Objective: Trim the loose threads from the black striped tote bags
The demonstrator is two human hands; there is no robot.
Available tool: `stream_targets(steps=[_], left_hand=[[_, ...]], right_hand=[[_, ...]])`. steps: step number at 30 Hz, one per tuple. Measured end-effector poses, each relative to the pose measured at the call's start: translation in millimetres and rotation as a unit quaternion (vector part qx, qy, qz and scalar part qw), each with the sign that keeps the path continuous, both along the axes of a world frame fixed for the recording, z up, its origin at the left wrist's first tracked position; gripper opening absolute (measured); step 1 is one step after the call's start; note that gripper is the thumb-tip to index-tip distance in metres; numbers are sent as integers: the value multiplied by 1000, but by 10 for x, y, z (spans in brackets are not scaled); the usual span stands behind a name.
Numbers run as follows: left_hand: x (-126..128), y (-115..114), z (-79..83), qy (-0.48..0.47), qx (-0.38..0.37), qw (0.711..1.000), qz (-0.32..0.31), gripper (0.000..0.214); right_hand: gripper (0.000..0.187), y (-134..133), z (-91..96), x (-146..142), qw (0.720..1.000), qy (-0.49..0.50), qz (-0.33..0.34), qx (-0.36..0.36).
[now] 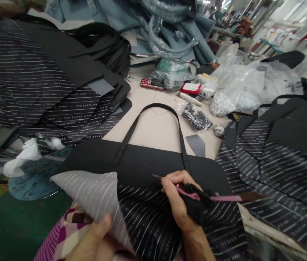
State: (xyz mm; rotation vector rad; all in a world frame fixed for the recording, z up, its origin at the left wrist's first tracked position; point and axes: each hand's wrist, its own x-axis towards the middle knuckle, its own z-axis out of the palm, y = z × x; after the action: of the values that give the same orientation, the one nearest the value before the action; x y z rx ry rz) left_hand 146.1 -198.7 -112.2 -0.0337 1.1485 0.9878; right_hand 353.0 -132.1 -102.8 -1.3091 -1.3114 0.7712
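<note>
A black tote bag panel (148,165) with a looped handle (156,106) lies flat before me. Over its near part spreads black lining fabric with white striped lettering (145,221). My left hand (95,243) pinches a corner of that lining (93,188) and folds it back, showing its grey underside. My right hand (179,201) is closed around pink-handled scissors (218,198) and a bit of black material, resting on the lining near the bag's right handle strap.
Stacks of the same striped lining (33,87) sit at left and right (278,170). Behind are a red phone (150,83), a glue bottle (195,88), clear plastic bags (245,87), a bag of small black parts (196,117) and blue bags (169,32).
</note>
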Motion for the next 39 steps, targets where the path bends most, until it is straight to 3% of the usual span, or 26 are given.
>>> stream_targets(steps=[4, 7, 12, 19, 24, 33, 39], left_hand=[[357, 458, 103, -9, -14, 995, 101, 78], [434, 622, 147, 10, -41, 994, 99, 68], [413, 571, 132, 17, -66, 993, 93, 53], [436, 570, 216, 2, -97, 990, 106, 53], [386, 508, 131, -30, -95, 992, 83, 44], [343, 465, 86, -56, -108, 991, 59, 54], [317, 443, 91, -78, -90, 992, 38, 84]], right_hand=[[29, -118, 104, -24, 999, 24, -19, -37], [31, -231, 169, -43, 996, 13, -47, -71], [32, -307, 138, -57, 996, -13, -69, -63], [29, -325, 171, -75, 994, -53, -59, -78], [29, -321, 197, -72, 991, -91, -61, -81], [27, -312, 203, -76, 992, -97, -45, -72], [28, -305, 206, -87, 989, -125, -55, -61]])
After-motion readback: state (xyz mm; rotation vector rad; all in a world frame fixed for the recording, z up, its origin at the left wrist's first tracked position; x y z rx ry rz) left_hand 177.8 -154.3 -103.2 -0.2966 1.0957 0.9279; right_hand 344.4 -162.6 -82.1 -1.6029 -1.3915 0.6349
